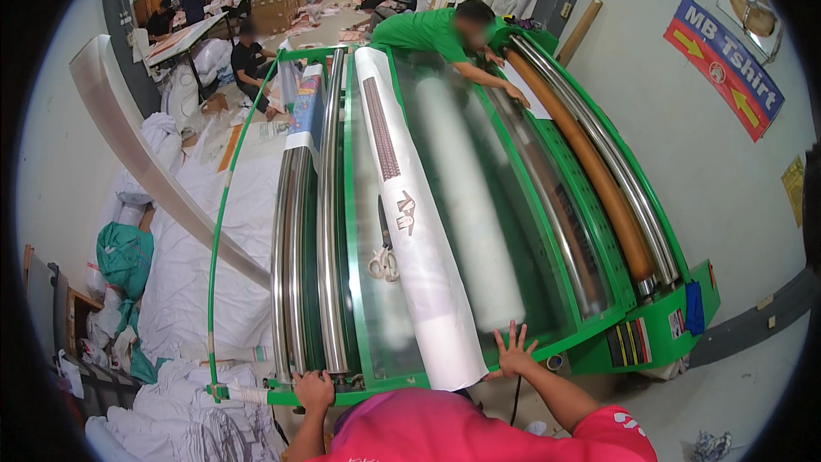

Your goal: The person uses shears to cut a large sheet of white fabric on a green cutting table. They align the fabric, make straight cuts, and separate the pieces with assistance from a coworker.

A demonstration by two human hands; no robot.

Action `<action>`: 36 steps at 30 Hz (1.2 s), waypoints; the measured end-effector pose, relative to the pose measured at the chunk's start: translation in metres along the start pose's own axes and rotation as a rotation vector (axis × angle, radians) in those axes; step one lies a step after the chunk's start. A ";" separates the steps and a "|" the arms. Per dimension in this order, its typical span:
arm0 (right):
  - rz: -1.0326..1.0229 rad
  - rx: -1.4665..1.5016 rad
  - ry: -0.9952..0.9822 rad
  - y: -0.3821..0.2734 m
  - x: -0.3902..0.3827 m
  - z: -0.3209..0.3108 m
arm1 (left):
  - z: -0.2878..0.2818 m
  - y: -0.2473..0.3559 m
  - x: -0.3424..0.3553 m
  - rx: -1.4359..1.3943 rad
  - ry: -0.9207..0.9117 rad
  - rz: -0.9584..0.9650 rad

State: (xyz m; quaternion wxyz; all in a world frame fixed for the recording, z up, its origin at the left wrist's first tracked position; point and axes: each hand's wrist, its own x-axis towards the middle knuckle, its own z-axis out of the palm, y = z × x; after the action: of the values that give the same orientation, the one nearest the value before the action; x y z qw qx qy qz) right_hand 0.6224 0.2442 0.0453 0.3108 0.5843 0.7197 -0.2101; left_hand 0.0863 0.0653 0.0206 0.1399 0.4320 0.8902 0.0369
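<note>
My left hand (314, 391) rests on the near green frame (393, 390) of a large roller machine, beside the ends of the shiny metal rollers (329, 274). Its fingers lie over the frame's edge and hold nothing that I can see. My right hand (514, 351) has its fingers spread on the clear top near the front edge. Between the hands stretches a long white paper roll (432, 291) with dark printed patterns, its near end close to my body. A pair of scissors (384, 263) with pale handles lies left of the roll.
Across the machine, a person in green (432, 34) leans over with hands near a white sheet (526, 90). A brown roller (590, 175) runs along the right. White cloth (205, 291) covers the left floor. A pale strip (162, 154) curves up from the left rollers.
</note>
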 end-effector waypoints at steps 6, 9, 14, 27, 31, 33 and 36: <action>0.005 -0.012 -0.009 -0.001 0.000 -0.001 | 0.003 -0.001 0.001 -0.014 -0.002 -0.012; -0.007 0.011 0.007 -0.001 -0.002 -0.003 | 0.002 0.000 0.000 -0.005 0.016 0.002; 0.016 -0.002 -0.050 -0.005 -0.005 -0.009 | 0.002 -0.001 0.000 -0.012 0.014 0.005; 0.011 0.011 -0.003 0.000 0.002 0.001 | 0.000 0.001 0.002 -0.023 -0.010 -0.013; 0.009 0.023 -0.011 0.000 0.002 0.000 | 0.005 -0.002 0.002 -0.012 0.011 -0.006; 0.011 0.022 -0.007 -0.001 0.002 0.000 | 0.005 -0.001 0.001 0.001 0.003 -0.010; 0.006 0.027 0.005 -0.001 0.000 -0.001 | 0.006 -0.001 0.000 -0.007 0.024 -0.011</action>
State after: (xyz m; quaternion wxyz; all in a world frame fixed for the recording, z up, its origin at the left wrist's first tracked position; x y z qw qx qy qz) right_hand 0.6209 0.2441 0.0461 0.3018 0.5909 0.7158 -0.2174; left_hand 0.0872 0.0649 0.0149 0.1310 0.4261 0.8940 0.0446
